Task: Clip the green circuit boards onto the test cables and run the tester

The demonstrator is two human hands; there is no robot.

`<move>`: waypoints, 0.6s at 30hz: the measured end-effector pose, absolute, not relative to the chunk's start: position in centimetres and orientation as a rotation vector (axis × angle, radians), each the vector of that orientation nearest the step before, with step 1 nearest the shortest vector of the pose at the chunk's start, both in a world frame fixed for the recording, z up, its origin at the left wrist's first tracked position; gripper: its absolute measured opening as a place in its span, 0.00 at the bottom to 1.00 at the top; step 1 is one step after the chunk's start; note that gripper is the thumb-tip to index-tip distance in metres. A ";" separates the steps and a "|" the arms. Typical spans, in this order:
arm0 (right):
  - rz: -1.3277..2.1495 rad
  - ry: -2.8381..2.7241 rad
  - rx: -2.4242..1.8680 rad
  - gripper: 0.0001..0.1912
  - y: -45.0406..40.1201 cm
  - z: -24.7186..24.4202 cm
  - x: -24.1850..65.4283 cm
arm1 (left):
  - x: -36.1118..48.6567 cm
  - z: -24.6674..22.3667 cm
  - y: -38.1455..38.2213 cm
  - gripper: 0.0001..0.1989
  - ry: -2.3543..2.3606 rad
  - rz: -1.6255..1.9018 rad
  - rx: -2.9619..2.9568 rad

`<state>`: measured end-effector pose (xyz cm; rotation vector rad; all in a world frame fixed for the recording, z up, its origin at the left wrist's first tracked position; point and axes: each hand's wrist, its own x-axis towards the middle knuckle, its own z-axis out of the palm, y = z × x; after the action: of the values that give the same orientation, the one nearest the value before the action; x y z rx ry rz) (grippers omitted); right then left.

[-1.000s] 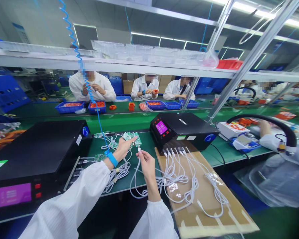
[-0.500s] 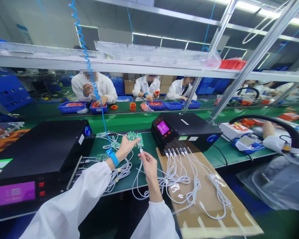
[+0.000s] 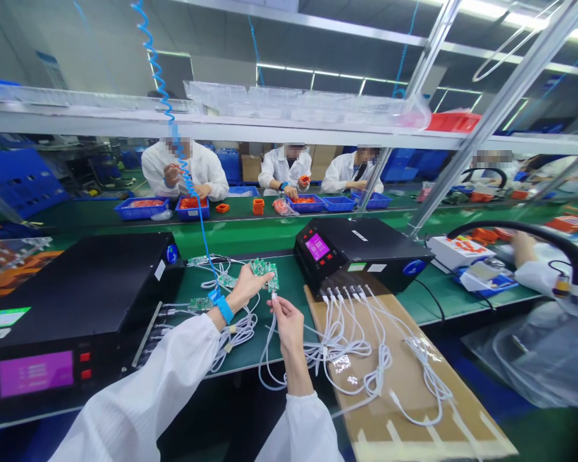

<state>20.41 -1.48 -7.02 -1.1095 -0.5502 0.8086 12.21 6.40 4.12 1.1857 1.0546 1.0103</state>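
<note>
My left hand point(image 3: 247, 286), with a blue strap on its wrist, grips a green circuit board point(image 3: 266, 268) by its near side, thumb on top. My right hand point(image 3: 288, 321) pinches the white plug of a USB cable point(image 3: 274, 299) at the board's lower edge. Plug and board meet there; how deep the plug sits, I cannot tell. The cable hangs in a loop below my right hand. Left of my left hand, more green boards point(image 3: 200, 304) lie with cables attached.
Black test boxes with pink screens stand at left point(image 3: 77, 289) and right point(image 3: 361, 247). Bundled white cables point(image 3: 376, 366) run over a brown cardboard sheet point(image 3: 414, 398). A blue coiled cord point(image 3: 200, 218) hangs to my left wrist. Co-workers in white sit across the line and at right.
The whole view has shifted slightly. Both hands keep their grip on the board and plug, with little visible movement between them.
</note>
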 end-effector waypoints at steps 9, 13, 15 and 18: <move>0.823 -0.575 -1.120 0.30 -1.2 -7.3 20.0 | 12.0 2.9 7.7 0.17 1.075 1.007 1.367; 0.720 -0.611 -1.175 0.30 -1.6 -6.9 20.2 | 12.2 2.5 7.8 0.17 0.948 1.087 1.396; 0.578 -0.607 -1.230 0.28 -2.1 -6.3 20.4 | 12.5 2.5 7.6 0.18 0.935 1.161 1.356; 0.424 -0.628 -1.288 0.27 -2.8 -5.0 20.7 | 13.0 2.2 7.1 0.17 0.935 1.213 1.385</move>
<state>20.67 -2.76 -4.97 -1.2881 -0.6284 0.4240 12.98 7.06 2.18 1.3847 0.9347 1.2133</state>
